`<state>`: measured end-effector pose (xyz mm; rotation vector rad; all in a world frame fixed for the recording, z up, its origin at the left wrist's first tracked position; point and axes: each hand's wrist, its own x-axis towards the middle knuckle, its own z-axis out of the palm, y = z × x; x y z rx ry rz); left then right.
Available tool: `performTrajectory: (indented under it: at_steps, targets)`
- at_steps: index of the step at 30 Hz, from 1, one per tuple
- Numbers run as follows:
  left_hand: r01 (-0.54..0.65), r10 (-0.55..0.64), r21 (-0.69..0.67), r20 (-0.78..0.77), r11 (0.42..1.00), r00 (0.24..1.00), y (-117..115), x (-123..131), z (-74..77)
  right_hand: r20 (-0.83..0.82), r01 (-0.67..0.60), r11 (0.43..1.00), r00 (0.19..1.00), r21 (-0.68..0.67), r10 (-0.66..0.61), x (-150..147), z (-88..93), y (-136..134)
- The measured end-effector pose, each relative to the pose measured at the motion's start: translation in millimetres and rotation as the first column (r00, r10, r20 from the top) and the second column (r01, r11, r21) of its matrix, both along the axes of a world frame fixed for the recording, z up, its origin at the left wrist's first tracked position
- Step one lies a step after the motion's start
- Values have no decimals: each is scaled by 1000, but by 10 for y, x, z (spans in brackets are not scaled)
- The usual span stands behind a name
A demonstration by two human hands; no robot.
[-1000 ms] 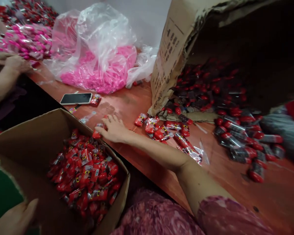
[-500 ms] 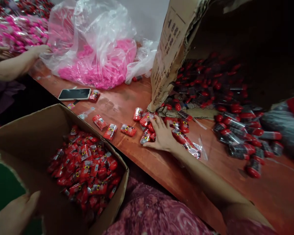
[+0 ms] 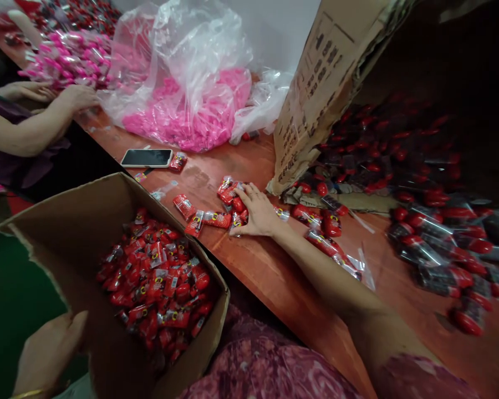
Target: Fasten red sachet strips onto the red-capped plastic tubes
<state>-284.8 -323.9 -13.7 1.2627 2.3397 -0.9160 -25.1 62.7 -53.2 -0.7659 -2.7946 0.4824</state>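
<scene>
My right hand (image 3: 255,211) lies flat on the red-brown table (image 3: 274,266), fingers spread over a small cluster of red packets (image 3: 228,200) and pressing them toward the table edge. More loose red packets (image 3: 195,216) lie just left of it, near an open cardboard box (image 3: 66,221) half full of the same red packets (image 3: 158,277). My left hand (image 3: 50,352) rests against the box's near wall, fingers together, holding it steady.
A large tipped cardboard carton (image 3: 316,94) spills red-capped packets (image 3: 436,244) over the right of the table. A clear bag of pink pieces (image 3: 191,105) and a phone (image 3: 146,158) lie behind. Another person's hands (image 3: 72,97) work at pink packets (image 3: 66,58) on the far left.
My right hand went right to the packets by the carton, then swept a cluster of them left toward the box. The other person's hand reached forward to the pink packets.
</scene>
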Motion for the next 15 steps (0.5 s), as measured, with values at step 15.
performTrajectory:
  at_steps: [15]
  targets:
    - [-189,186,-78,-41,979,982,336,298,292,-109,-619,746,747,246,656,-1251,210,-1313]
